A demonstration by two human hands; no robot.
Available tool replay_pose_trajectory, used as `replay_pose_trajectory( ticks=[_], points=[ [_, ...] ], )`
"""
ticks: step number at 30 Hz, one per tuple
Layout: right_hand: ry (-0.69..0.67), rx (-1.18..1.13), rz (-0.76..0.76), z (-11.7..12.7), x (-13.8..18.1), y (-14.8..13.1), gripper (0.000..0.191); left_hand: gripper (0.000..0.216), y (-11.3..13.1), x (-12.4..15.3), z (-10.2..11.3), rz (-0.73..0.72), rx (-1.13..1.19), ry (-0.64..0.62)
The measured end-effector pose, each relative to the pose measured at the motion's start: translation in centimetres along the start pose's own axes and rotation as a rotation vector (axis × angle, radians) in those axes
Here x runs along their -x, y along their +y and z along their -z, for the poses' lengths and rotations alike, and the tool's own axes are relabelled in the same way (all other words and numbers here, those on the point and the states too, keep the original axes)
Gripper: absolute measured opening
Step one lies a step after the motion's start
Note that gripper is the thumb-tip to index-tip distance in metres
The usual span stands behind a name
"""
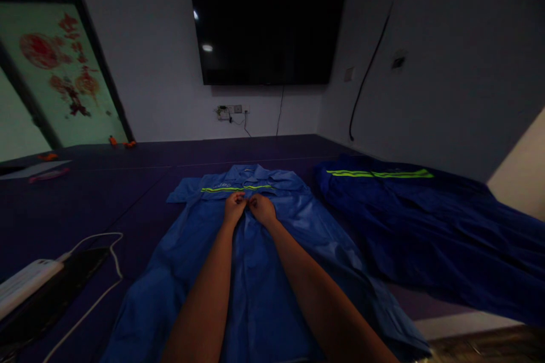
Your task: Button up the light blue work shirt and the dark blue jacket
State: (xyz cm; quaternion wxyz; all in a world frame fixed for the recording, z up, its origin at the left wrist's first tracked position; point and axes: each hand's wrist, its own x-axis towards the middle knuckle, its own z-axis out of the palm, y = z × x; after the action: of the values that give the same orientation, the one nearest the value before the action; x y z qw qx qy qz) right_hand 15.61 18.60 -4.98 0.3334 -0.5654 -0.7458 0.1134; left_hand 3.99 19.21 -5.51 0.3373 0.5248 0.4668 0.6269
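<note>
A light blue work shirt [251,249] with yellow-green stripes across the chest lies spread face up in front of me, its collar pointing away. Just below the stripes, my left hand [234,207] is closed in a pinch at the shirt's front opening. My right hand [261,208] meets it there from the other side, fingers also pinched on the cloth at the front edge. Whether a button sits between the fingertips is too small and dark to tell.
Right of the shirt lies a dark blue garment [409,221] with yellow-green stripes. At the lower left, a white power strip [29,281] with a white cable rests by a dark flat object [63,289]. Purple matting [149,159] reaches the wall, where a television [268,31] hangs.
</note>
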Motion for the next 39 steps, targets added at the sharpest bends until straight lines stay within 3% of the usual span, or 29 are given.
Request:
replay_pose_trajectory(
  ticks=[13, 39],
  points=[
    [-0.043, -0.036, 0.004, 0.4, 0.0, -0.3, 0.015, 0.020, -0.2, 0.0, 0.3, 0.003, -0.024, 0.035],
    [0.016, -0.212, 0.007, -0.7, -0.5, 0.6, 0.011, 0.029, -0.3, -0.1, 0.5, 0.124, 0.131, 0.074]
  ],
)
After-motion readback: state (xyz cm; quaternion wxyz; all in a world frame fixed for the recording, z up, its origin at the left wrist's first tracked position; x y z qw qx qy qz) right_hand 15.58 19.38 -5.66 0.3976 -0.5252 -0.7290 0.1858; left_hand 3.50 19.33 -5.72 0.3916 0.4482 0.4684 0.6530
